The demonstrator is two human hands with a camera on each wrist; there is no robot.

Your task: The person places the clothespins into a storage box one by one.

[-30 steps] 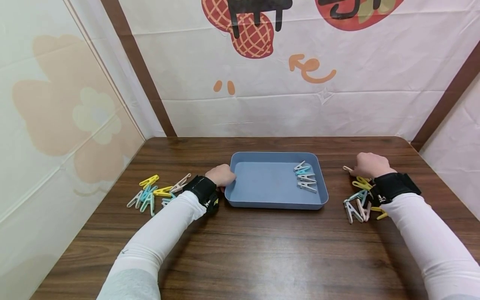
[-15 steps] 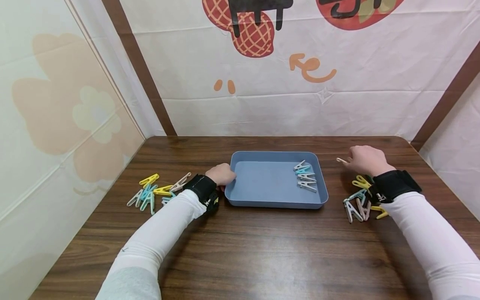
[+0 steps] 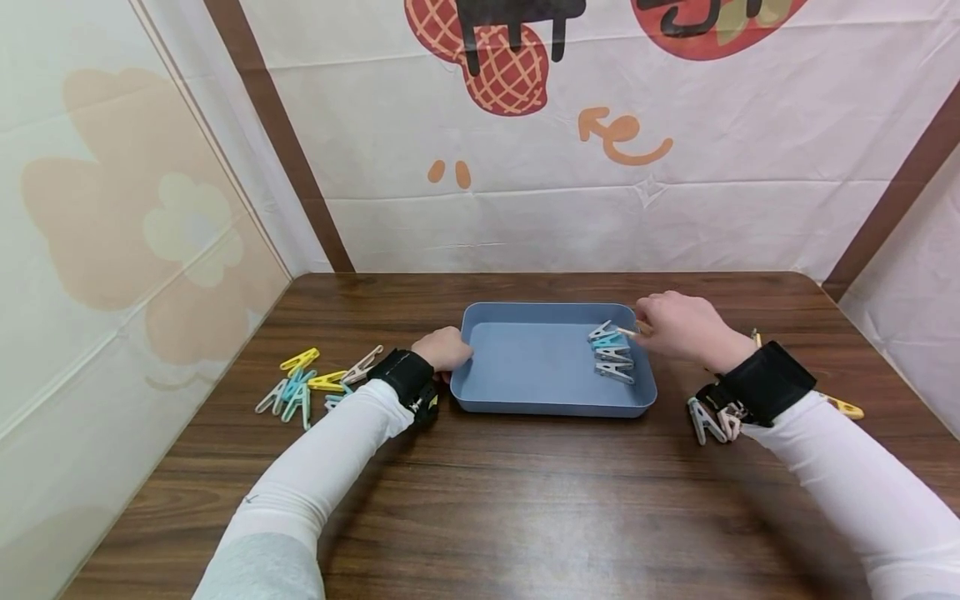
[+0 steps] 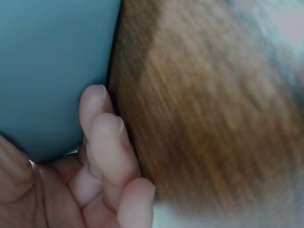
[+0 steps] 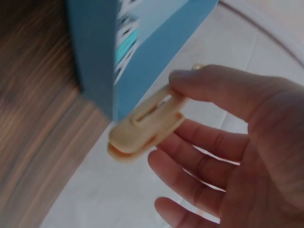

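Cream clothespin (image 5: pixel 142 128), slotted and blunt-tipped, sits pinched in the right grip (image 3: pixel 686 327); left grip (image 3: pixel 442 348) holds the tray (image 3: pixel 525 358).

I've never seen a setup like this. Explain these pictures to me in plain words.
There is no machine here: a person works with two bare hands, wearing one camera on the head and one on each wrist. The wide picture is the head view, looking forward and down at a wooden table. On it is a blue tray with a row of clothespins along its right side; more lie left of the tray and under the right forearm. The wrist pictures are close-ups. The left hand holds the tray's left edge; the right hand pinches a pale clothespin.
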